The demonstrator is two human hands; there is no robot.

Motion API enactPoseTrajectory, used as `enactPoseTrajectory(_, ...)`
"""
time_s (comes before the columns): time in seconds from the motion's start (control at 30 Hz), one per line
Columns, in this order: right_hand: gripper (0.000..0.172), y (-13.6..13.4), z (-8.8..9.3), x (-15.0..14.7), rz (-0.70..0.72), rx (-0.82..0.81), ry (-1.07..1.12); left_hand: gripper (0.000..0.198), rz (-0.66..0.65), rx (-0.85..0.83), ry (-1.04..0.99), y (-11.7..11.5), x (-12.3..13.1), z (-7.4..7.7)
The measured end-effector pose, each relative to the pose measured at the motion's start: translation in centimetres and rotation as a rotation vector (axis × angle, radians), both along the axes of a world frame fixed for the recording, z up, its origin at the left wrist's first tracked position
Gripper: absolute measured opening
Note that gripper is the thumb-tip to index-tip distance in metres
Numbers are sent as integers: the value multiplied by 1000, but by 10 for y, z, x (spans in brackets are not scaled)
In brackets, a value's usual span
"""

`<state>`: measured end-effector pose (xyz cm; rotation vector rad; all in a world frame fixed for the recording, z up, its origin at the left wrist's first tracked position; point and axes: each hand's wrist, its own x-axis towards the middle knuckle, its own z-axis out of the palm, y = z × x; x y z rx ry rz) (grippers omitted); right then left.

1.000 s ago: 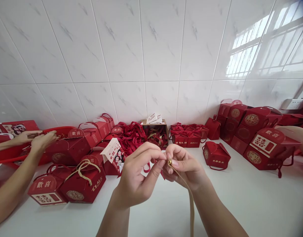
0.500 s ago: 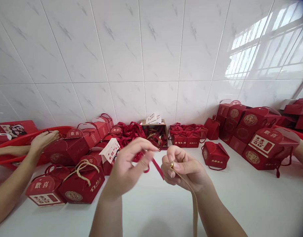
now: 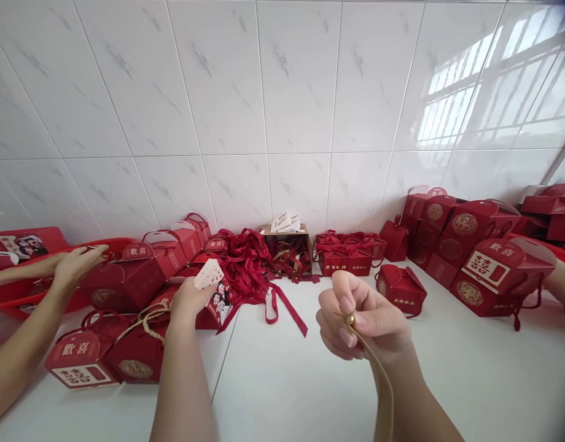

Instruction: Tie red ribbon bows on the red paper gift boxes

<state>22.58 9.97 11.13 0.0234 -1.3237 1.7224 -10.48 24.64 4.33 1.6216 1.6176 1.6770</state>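
Note:
My right hand (image 3: 363, 316) is closed, pinching a small gold bell (image 3: 350, 320) between thumb and fingers. A tan ribbon (image 3: 379, 374) runs from the bell down past my wrist. Out to the left, my left hand (image 3: 189, 302) is on a small white printed card box (image 3: 220, 301) with a cartoon couple on it; its fingers are partly hidden but seem closed around the box. Beside it, a heap of dark red ribbons (image 3: 245, 264) spreads over the white table, one loose end trailing toward the middle.
Red gift boxes (image 3: 126, 282) crowd the left, one with a twisted cord (image 3: 151, 319). More red boxes (image 3: 476, 224) are stacked at right. An open carton (image 3: 309, 248) with ribbon pieces stands by the tiled wall. A co-worker's hands (image 3: 77, 267) are over a red basin (image 3: 119, 245).
My left hand has moved away from my right hand, leftward to the white printed box, which has turned a little. My right hand has shifted slightly right, still pinching the bell.

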Motion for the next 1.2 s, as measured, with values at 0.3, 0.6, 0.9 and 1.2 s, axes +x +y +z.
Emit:
enactPoseTrajectory(0.3, 12, -1, 6, 8, -477, 162, -96, 53, 67, 152, -152, -30, 33, 39)
enactPoseTrajectory(0.6, 2, 12, 0, -20, -939, 381, -272, 33, -473, 177, -446, -102, 133, 85)
enactPoseTrajectory(0.9, 7, 10, -3, -23, -1122, 425, -211, 15, -626, 249, -369, -120, 166, 81)
enactPoseTrajectory(1.2, 2, 14, -3, -19, -1147, 359, -253, 12, -542, 280, -194, -128, 174, 77)
